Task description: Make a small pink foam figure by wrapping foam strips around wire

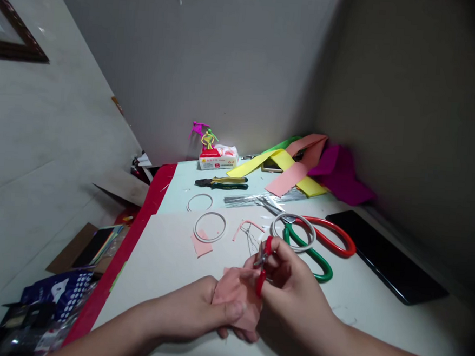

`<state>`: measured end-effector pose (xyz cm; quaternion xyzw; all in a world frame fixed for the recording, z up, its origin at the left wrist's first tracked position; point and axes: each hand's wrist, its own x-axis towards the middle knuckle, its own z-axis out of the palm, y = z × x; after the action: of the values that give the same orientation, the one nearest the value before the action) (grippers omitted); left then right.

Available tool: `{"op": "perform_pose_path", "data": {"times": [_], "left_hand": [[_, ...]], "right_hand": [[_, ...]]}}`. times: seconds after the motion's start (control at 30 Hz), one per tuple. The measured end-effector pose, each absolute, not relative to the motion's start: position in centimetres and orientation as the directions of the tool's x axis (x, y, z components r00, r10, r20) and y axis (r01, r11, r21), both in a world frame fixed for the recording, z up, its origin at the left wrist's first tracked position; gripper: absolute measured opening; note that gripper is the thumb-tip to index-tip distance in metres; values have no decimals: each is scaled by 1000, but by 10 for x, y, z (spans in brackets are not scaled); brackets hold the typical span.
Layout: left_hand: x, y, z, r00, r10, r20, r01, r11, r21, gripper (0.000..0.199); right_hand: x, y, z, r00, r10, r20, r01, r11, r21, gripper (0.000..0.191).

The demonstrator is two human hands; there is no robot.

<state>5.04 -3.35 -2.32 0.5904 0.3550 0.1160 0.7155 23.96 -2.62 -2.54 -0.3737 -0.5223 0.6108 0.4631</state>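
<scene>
My left hand (212,309) is closed on a folded pink paper piece (239,297), with the thumb lying on top of it. In my right hand (291,279) are small red-handled cutters (263,261), held at the upper right edge of the pink piece. Just beyond sit a bent pink strip with twisted wires (250,232) and a small pink square (202,245), partly under a white ring (209,227). Large scissors (323,238) with one red and one green handle lie right of my right hand, another white ring (294,232) on them.
Farther back are pliers (223,183), a bundle of thin wires (260,198), a tissue pack (218,159) with small figures, and colored strips (287,165). A black phone (386,259) lies at the right. Bags and boxes stand below the table's left edge.
</scene>
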Motion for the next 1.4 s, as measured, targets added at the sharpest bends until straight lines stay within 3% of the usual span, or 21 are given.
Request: {"op": "perform_pose_path", "data": {"times": [0.17, 0.37, 0.63, 0.83, 1.23, 1.4], "left_hand": [[51, -32, -27, 594, 690, -415, 234, 346, 909, 57], [50, -28, -21, 609, 639, -470, 192, 457, 869, 54], [48, -26, -19, 507, 740, -442, 108, 454, 884, 42], [49, -28, -20, 447, 793, -414, 121, 405, 906, 43], [49, -29, -19, 380, 845, -376, 61, 382, 922, 39], [44, -29, -17, 345, 860, -376, 56, 381, 923, 38]], "right_hand": [[239, -20, -22, -288, 958, 1, -154, -45, -987, 25], [244, -14, -22, -312, 949, -37, -102, -72, -992, 26], [242, -15, -26, -399, 893, -209, -155, -290, -944, 33], [240, -20, -25, -389, 906, -167, -141, -238, -961, 32], [242, -19, -29, -412, 872, -264, -53, -312, -949, 37], [246, -17, -29, -452, 870, -197, 60, -191, -980, 29]]}}
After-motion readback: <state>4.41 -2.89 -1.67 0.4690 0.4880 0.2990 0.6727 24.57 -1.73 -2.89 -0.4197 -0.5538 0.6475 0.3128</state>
